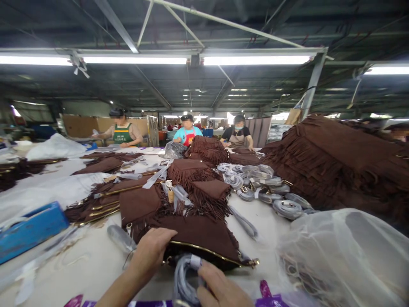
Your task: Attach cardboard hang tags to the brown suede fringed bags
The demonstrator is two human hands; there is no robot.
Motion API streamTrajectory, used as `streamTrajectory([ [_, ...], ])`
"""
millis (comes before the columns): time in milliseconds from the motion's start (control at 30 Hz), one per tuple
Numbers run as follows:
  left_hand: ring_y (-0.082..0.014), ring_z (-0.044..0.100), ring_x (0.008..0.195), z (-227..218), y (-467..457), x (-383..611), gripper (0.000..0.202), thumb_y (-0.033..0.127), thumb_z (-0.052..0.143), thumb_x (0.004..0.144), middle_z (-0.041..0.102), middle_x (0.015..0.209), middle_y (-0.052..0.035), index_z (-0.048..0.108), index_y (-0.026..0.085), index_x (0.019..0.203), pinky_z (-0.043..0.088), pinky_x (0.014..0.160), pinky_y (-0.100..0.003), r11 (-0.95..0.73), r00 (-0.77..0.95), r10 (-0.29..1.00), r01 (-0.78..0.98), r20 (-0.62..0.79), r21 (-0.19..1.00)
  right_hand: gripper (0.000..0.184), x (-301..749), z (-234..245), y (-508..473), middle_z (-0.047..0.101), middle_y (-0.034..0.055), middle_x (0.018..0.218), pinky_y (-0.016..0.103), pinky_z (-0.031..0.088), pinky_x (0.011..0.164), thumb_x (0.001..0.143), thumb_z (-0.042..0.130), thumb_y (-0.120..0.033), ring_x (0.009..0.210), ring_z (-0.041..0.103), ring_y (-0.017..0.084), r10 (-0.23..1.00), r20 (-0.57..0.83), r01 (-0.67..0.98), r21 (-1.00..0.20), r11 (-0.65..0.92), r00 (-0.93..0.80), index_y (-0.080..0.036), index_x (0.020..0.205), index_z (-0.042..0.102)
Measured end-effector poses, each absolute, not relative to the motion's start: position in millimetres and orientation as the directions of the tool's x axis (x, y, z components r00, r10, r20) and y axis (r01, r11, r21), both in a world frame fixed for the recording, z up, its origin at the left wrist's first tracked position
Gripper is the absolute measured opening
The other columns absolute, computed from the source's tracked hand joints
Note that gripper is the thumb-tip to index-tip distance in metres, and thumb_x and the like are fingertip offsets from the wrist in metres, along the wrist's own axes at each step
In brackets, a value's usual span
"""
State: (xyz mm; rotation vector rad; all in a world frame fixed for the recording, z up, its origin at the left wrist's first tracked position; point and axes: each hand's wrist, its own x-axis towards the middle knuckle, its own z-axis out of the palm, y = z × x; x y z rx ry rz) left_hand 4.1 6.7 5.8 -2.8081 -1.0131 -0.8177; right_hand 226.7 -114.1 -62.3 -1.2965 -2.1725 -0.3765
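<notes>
A dark brown fringed bag (198, 232) lies in front of me with its gold zipper undone along the near edge. My left hand (153, 245) grips the bag's edge at the left end of the opening, fingers bent over the fabric. In my right hand (220, 283) is a coiled strap (184, 277) in clear plastic wrap, with a white band round its top. The coil is right at the bag's mouth, partly in front of it. Part of the right hand falls outside the lower edge of the view.
Wrapped coiled straps (255, 177) lie beyond the bag. A tall heap of brown fringed bags (345, 162) rises at right, behind a translucent plastic bag (348, 251). At left stands a blue box (32, 230). Several people work across the table.
</notes>
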Motion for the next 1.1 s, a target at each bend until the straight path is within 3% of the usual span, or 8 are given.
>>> streamTrajectory([
  [100, -0.0237, 0.068, 0.097, 9.7, 2.3, 6.2, 0.043, 0.005, 0.041, 0.081, 0.074, 0.109, -0.0076, 0.067, 0.021, 0.112, 0.052, 0.084, -0.037, -0.809, 0.677, 0.565, 0.568, 0.472, 0.155, 0.014, 220.9, -41.4, -91.2, 0.069, 0.0101, 0.099, 0.034, 0.056, 0.059, 0.076, 0.071, -0.019, 0.080, 0.066, 0.028, 0.723, 0.615, 0.945, 0.125, 0.303, -0.313, -0.022, 0.088, 0.064],
  [200, -0.0243, 0.064, 0.109, 5.8, -1.1, 2.4, 0.049, 0.005, 0.042, 0.080, 0.070, 0.121, -0.0079, 0.063, 0.022, 0.121, 0.049, 0.096, -0.040, -0.824, 0.725, 0.566, 0.517, 0.394, 0.233, 0.026, 213.1, -35.9, -77.8, 0.068, 0.0077, 0.086, 0.032, 0.055, 0.061, 0.079, 0.060, -0.002, 0.072, 0.065, 0.023, 0.780, 0.592, 0.978, 0.154, 0.140, -0.205, -0.019, 0.098, 0.065],
  [367, -0.0213, 0.053, 0.126, 12.7, -9.3, -29.6, 0.046, 0.021, 0.044, 0.090, 0.058, 0.138, -0.0041, 0.052, 0.026, 0.135, 0.039, 0.110, -0.037, -0.647, 0.619, 0.733, 0.502, 0.284, 0.575, 0.052, 224.1, -39.6, -82.3, 0.060, 0.0171, 0.131, 0.034, 0.054, 0.091, 0.074, 0.054, 0.000, 0.110, 0.063, 0.028, 0.851, 0.342, 0.900, -0.033, 0.435, -0.399, -0.014, 0.123, 0.061],
  [500, -0.0221, 0.062, 0.108, 29.7, -17.6, -63.0, 0.035, 0.031, 0.034, 0.095, 0.070, 0.114, -0.0064, 0.064, 0.020, 0.110, 0.046, 0.099, -0.035, -0.453, 0.383, 0.884, 0.553, 0.270, 0.699, 0.049, 245.6, -26.1, -92.8, 0.057, 0.0147, 0.136, 0.032, 0.048, 0.100, 0.078, 0.052, -0.006, 0.123, 0.056, 0.027, 0.808, 0.292, 0.806, -0.161, 0.569, -0.512, -0.015, 0.126, 0.060],
  [667, -0.0218, 0.060, 0.101, 25.7, -40.8, -77.9, 0.028, 0.015, 0.043, 0.081, 0.069, 0.105, -0.0051, 0.063, 0.021, 0.100, 0.047, 0.094, -0.035, -0.473, 0.432, 0.878, 0.719, 0.206, 0.510, 0.029, 274.9, -14.7, -98.8, 0.075, 0.0008, 0.099, 0.019, 0.054, 0.076, 0.094, 0.042, -0.015, 0.087, 0.072, 0.015, 0.774, 0.414, 0.768, -0.229, 0.598, -0.479, -0.027, 0.105, 0.066],
  [800, -0.0237, 0.054, 0.113, 6.5, -45.6, -70.3, 0.043, 0.009, 0.047, 0.075, 0.064, 0.121, -0.0070, 0.060, 0.022, 0.114, 0.040, 0.104, -0.040, -0.565, 0.523, 0.825, 0.754, 0.216, 0.334, 0.030, 318.6, -11.7, -86.9, 0.072, 0.0045, 0.107, 0.026, 0.056, 0.075, 0.094, 0.040, -0.022, 0.090, 0.071, 0.019, 0.807, 0.512, 0.865, -0.218, 0.453, -0.293, -0.027, 0.111, 0.064],
  [967, -0.0268, 0.059, 0.102, -11.5, -21.8, -64.3, 0.028, 0.021, 0.044, 0.088, 0.068, 0.107, -0.0090, 0.067, 0.022, 0.104, 0.047, 0.090, -0.042, -0.593, 0.568, 0.803, 0.791, 0.182, 0.148, 0.050, 363.5, 0.3, -88.1, 0.069, 0.0098, 0.116, 0.033, 0.049, 0.094, 0.077, 0.036, -0.005, 0.108, 0.065, 0.022, 0.940, 0.257, 0.908, -0.295, 0.299, -0.226, -0.019, 0.116, 0.064],
  [1100, -0.0273, 0.064, 0.094, -18.3, 8.7, -69.7, 0.032, 0.023, 0.038, 0.091, 0.071, 0.096, -0.0079, 0.071, 0.023, 0.094, 0.049, 0.084, -0.043, -0.565, 0.547, 0.816, 0.823, 0.187, 0.054, 0.044, 362.9, 12.1, -97.5, 0.073, 0.0060, 0.098, 0.028, 0.049, 0.081, 0.072, 0.043, -0.004, 0.093, 0.066, 0.020, 0.968, 0.090, 0.880, -0.404, 0.249, -0.233, -0.019, 0.104, 0.069],
])
